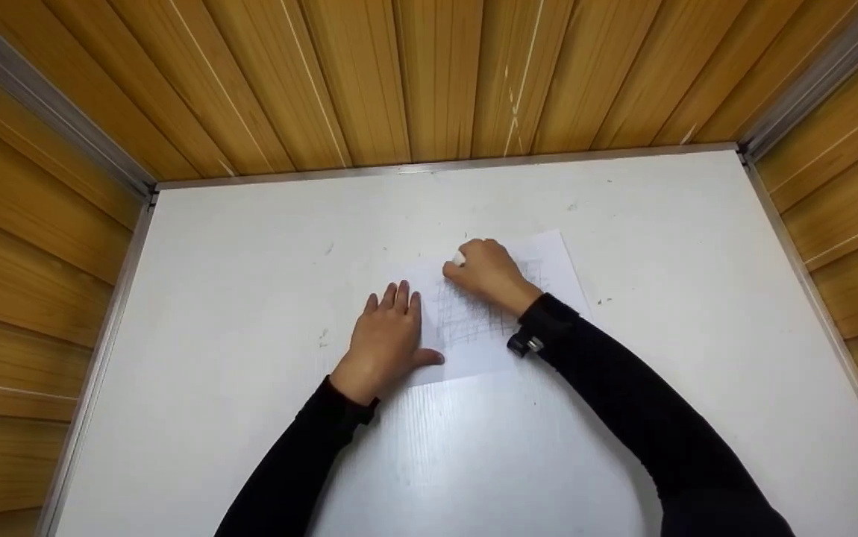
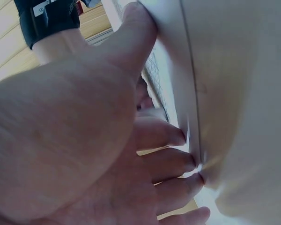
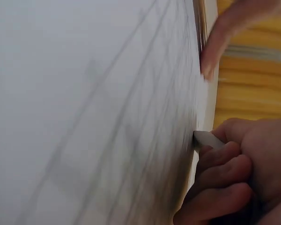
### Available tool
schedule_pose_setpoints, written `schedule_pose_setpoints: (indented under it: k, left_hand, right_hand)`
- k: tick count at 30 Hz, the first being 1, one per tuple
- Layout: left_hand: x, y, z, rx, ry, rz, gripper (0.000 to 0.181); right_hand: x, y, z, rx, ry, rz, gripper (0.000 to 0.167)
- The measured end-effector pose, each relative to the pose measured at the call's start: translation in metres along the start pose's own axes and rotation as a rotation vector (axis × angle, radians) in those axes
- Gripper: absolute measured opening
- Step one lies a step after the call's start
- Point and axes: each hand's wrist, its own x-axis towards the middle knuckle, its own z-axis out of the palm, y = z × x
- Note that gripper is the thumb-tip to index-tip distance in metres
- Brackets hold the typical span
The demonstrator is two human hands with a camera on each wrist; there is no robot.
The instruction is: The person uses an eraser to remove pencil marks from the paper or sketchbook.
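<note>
A sheet of white paper (image 1: 477, 362) lies slightly turned on the table, with a pencilled grid of crossing lines (image 1: 466, 324) on it. My right hand (image 1: 492, 272) grips a small white eraser (image 1: 459, 259) over the upper part of the grid. In the right wrist view the eraser (image 3: 208, 139) meets the paper with a darkened tip, and the fingers (image 3: 225, 173) curl around it. My left hand (image 1: 388, 339) rests with straight, slightly spread fingers at the paper's left edge, its thumb out over the sheet.
The white table (image 1: 250, 261) carries scattered small dark marks and crumbs (image 1: 604, 301). Wood-patterned panels (image 1: 436, 82) wall it at the back and both sides, with metal strips along the edges. Dark sleeves and wrist bands (image 1: 545, 321) cover both forearms.
</note>
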Motion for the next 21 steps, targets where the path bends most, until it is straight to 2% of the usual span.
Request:
schedule_pose_setpoints:
  k: [2,7,10,12,14,17,21]
  left_hand:
    - [0.001,0.001,0.0,0.002,-0.005,-0.003,0.118]
    - [0.002,0.003,-0.001,-0.007,-0.013,0.002,0.118]
    - [0.003,0.002,0.0,-0.016,-0.018,0.001,0.119]
    - [0.002,0.001,0.0,-0.019,-0.02,-0.001,0.118]
    - [0.001,0.0,0.0,-0.022,-0.023,0.0,0.118]
    - [0.001,-0.001,0.0,-0.024,-0.021,0.008,0.118]
    - [0.0,-0.003,-0.001,-0.005,-0.017,0.015,0.119]
  right_hand:
    - [-0.002,0.02,-0.016,0.021,0.01,0.035,0.038]
    - [-0.022,0.062,-0.068,0.039,0.042,0.211,0.044]
    - [-0.03,0.083,-0.085,0.03,0.073,0.262,0.039]
    - [-0.033,0.09,-0.089,0.026,0.074,0.27,0.039]
    - [-0.035,0.09,-0.088,0.029,0.081,0.272,0.039]
    - [-0.034,0.08,-0.083,0.042,0.088,0.272,0.038]
    - [-0.031,0.043,-0.065,0.082,0.067,0.231,0.045]
